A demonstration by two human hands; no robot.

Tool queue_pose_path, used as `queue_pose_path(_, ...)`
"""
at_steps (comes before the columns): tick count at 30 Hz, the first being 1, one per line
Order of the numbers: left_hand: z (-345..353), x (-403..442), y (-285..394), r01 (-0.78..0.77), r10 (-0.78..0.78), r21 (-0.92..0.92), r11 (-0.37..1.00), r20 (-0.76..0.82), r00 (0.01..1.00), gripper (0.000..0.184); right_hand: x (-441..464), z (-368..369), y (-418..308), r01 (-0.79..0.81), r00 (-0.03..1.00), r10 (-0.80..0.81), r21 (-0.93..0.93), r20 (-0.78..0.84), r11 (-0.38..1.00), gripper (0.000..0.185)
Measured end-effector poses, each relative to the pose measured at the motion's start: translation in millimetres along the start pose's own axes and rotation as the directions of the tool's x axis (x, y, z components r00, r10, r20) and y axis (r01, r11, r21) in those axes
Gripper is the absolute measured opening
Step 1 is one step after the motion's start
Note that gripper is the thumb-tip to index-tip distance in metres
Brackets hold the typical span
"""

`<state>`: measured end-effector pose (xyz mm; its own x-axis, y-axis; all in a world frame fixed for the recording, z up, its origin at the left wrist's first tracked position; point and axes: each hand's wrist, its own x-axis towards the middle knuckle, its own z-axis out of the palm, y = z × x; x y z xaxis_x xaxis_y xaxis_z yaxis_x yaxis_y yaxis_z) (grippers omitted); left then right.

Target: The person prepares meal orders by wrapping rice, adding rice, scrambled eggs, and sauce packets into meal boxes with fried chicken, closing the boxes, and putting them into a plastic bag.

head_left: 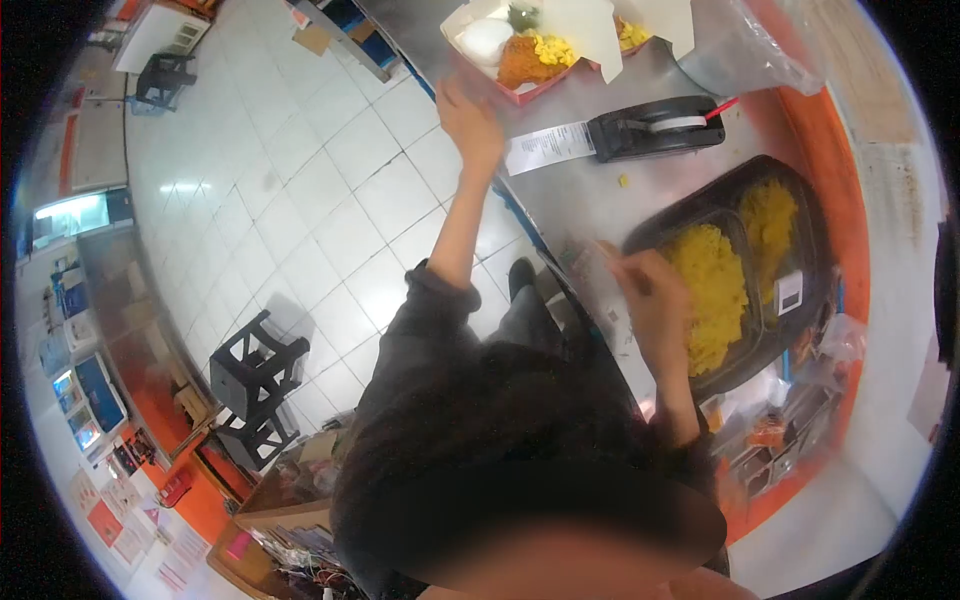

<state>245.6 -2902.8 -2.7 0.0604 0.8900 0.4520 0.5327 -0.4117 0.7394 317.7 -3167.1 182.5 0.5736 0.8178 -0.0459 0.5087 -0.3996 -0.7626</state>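
My left hand (470,125) is at the near left corner of an open food box (522,97), fingers stretched out; whether they touch its wall is hard to tell. Inside the box are white rice (486,42), a brown fried piece (530,62), crumbly yellow food and something green. Over the metal counter, my right hand (652,285) has its fingers pinched together, slightly blurred; what they hold, if anything, is not visible. Beside it is a black tray (815,185) with yellow crumbly food (712,290) in two compartments.
A black dispenser (655,130) with a white roll and a printed strip (550,148) lies on the counter (560,200). A second box (668,25) and a plastic bag (750,50) are behind. Black stools (255,370) stand on the tiled floor (300,190).
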Motion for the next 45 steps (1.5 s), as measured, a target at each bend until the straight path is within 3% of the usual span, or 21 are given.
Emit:
queue_pose_path(2,17,-7,2,-0.007,-0.037,0.344,0.939,0.121,0.992,0.058,8,5,1,-0.014,1.0,0.014,0.009,0.024,1.0,0.006)
queue_pose_path(5,14,-6,3,0.014,-0.035,0.197,0.98,0.101,0.994,0.064,15,12,14,0.014,1.0,-0.013,-0.025,0.021,1.0,0.007)
queue_pose_path(8,13,-3,5,0.004,-0.021,0.186,0.982,0.092,0.996,0.066,22,22,20,0.115,0.993,-0.118,-0.119,-0.018,0.986,0.005)
queue_pose_path(11,12,-2,8,0.036,-0.057,0.188,0.982,0.108,0.993,0.066,26,30,24,0.082,0.991,-0.064,-0.151,0.121,0.985,0.01)
queue_pose_path(18,12,-1,7,0.043,-0.058,0.148,0.988,0.099,0.993,0.067,34,43,22,0.13,0.988,-0.119,-0.108,0.101,0.986,0.01)
queue_pose_path(20,12,0,7,0.042,-0.057,0.13,0.991,0.114,0.992,0.068,36,40,18,0.095,0.995,-0.094,-0.021,0.02,0.995,0.009)
queue_pose_path(21,11,0,8,0.04,-0.054,0.127,0.991,0.112,0.992,0.068,41,35,15,0.097,0.995,-0.097,-0.022,0.016,0.995,0.009)
queue_pose_path(23,10,0,10,-0.005,-0.033,0.235,0.972,0.158,0.987,0.065,56,17,5,0.124,0.978,-0.139,-0.103,-0.155,0.987,0.007)
queue_pose_path(25,9,2,11,-0.09,0.032,0.298,0.95,0.193,0.981,0.064,83,-2,-7,0.069,0.943,-0.051,0.044,-0.328,0.997,0.007)
queue_pose_path(27,6,3,17,-0.169,0.086,0.345,0.923,0.244,0.966,0.06,124,-18,-22,0.193,0.892,-0.089,0.195,-0.443,0.962,0.011)
queue_pose_path(29,9,1,13,-0.139,0.077,0.289,0.947,0.214,0.974,0.057,171,-27,-20,0.222,0.865,-0.182,0.031,-0.467,0.975,0.016)
queue_pose_path(30,11,1,10,-0.101,0.053,0.245,0.964,0.196,0.979,0.055,193,-29,-24,0.192,0.868,-0.238,-0.148,-0.436,0.97,0.018)
queue_pose_path(31,11,0,9,-0.114,0.071,0.229,0.967,0.189,0.979,0.055,221,-21,-13,0.254,0.855,-0.259,-0.073,-0.449,0.964,0.016)
queue_pose_path(33,10,2,10,-0.1,0.054,0.223,0.97,0.205,0.977,0.049,275,0,12,0.386,0.801,-0.426,-0.181,-0.42,0.904,0.014)
queue_pose_path(37,8,4,18,-0.084,0.027,0.23,0.97,0.243,0.97,0.052,341,33,30,0.308,0.913,-0.234,0.187,-0.333,0.933,0.015)
queue_pose_path(41,10,3,19,-0.06,0.009,0.205,0.977,0.24,0.971,0.054,371,68,43,0.195,0.957,-0.146,0.182,-0.251,0.964,0.017)
queue_pose_path(43,13,3,16,-0.066,0.01,0.213,0.975,0.255,0.967,0.054,381,76,52,0.273,0.793,-0.192,0.056,-0.578,0.96,0.029)
queue_pose_path(45,11,3,18,-0.072,0.011,0.216,0.974,0.271,0.962,0.055,358,48,34,0.336,0.746,-0.189,0.116,-0.638,0.935,0.028)
